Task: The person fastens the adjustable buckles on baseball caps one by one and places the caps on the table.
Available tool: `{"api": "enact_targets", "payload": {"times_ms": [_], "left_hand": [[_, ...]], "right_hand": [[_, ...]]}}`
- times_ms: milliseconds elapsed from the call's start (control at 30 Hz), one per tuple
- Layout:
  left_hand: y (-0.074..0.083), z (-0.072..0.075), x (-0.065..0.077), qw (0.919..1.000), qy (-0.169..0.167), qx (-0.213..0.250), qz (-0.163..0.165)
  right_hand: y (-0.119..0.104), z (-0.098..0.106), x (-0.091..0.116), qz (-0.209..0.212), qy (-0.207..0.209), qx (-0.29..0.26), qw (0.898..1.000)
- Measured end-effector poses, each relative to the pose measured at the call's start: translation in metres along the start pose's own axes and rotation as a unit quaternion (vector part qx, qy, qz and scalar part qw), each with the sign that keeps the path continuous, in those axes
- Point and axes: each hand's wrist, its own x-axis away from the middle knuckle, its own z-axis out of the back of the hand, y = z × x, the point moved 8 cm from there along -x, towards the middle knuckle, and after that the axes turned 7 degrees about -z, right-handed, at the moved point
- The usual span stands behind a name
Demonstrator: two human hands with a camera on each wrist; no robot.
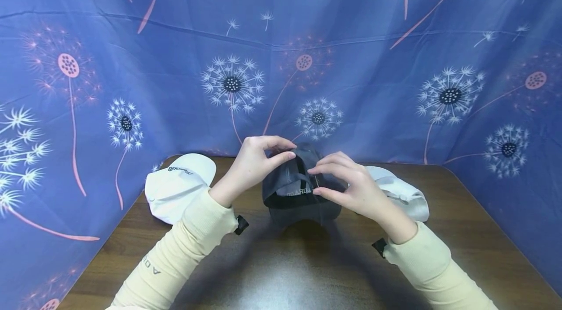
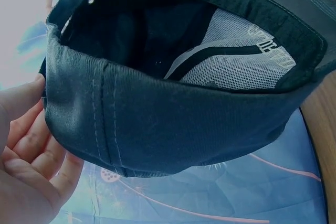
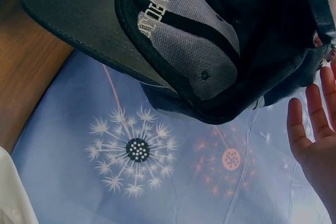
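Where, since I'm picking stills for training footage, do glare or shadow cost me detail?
Head view: glare on the near middle of the wooden table, soft shadows flanking it; left wrist view: washed-out upper left, and near-black depths inside the dark baseball cap; right wrist view: similar darkness inside, though the mesh and lettering show.

Dark cap (image 1: 285,183), 1 | White caps (image 1: 173,195), 2 | Caps in all, 3 | Left hand (image 1: 256,161), 1 | Right hand (image 1: 357,183), 1 | Cream sleeves (image 1: 175,251), 2 | Black wrist tabs (image 1: 241,224), 2 | Table (image 1: 281,276), 1 | Dandelion prints, head view: dark-centred (image 1: 231,84), 5; pink-centred (image 1: 304,62), 4 (one cut off at bottom edge); white, centre out of frame (image 1: 31,181), 1
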Motion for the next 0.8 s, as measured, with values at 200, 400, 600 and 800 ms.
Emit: {"api": "enact_targets", "payload": {"times_ms": [200, 400, 600, 800], "left_hand": [[0.0, 0.0, 0.001, 1.0, -0.002, 0.003, -0.002], [-0.002, 0.0, 0.001, 1.0, -0.005, 0.005, -0.001], [-0.006, 0.001, 0.003, 0.9999, -0.006, 0.009, 0.002], [-0.008, 0.002, 0.008, 0.9993, -0.018, 0.028, 0.016]], "right_hand": [[0.0, -0.002, -0.001, 0.003, -0.007, -0.002, 1.0], [-0.001, 0.001, -0.001, 0.02, 0.004, -0.009, 1.0], [-0.007, 0.007, -0.006, 0.002, 0.009, -0.043, 0.999], [-0.018, 0.015, -0.014, -0.054, 0.002, -0.079, 0.995]]}}
